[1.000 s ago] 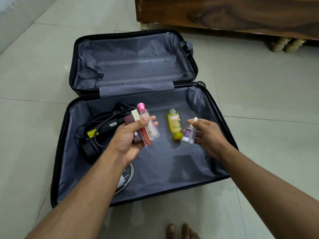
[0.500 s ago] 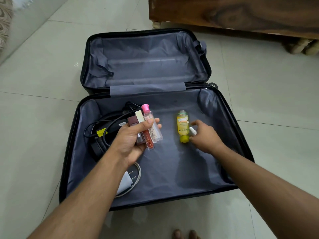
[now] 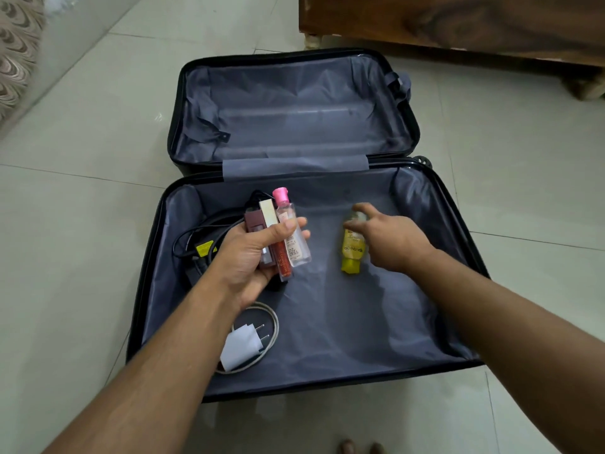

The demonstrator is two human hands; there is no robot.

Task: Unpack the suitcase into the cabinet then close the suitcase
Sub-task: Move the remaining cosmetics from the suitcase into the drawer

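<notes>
From where I watch, the suitcase (image 3: 294, 371) lies open flat on the tiled floor (image 3: 82, 191), its empty lid half on the far side, towards the wooden cabinet (image 3: 458, 21). In the suitcase's near half, a black corded appliance (image 3: 199, 253) sits at the left end and a white charger (image 3: 240, 345) with its coiled cable lies by the near-left corner. My left hand (image 3: 252, 257) hovers over the suitcase's left part, its grip curled round a bunch of small items: a maroon box (image 3: 254, 222), a red tube (image 3: 282, 260) and a pink-capped clear bottle (image 3: 289, 231), as half a second ago. My right hand (image 3: 393, 240) has moved onto the yellow bottle (image 3: 352, 253) lying mid-suitcase, fingers across its far end; I cannot tell whether that grip has closed. The small white bottle it held a second ago is hidden now.
</notes>
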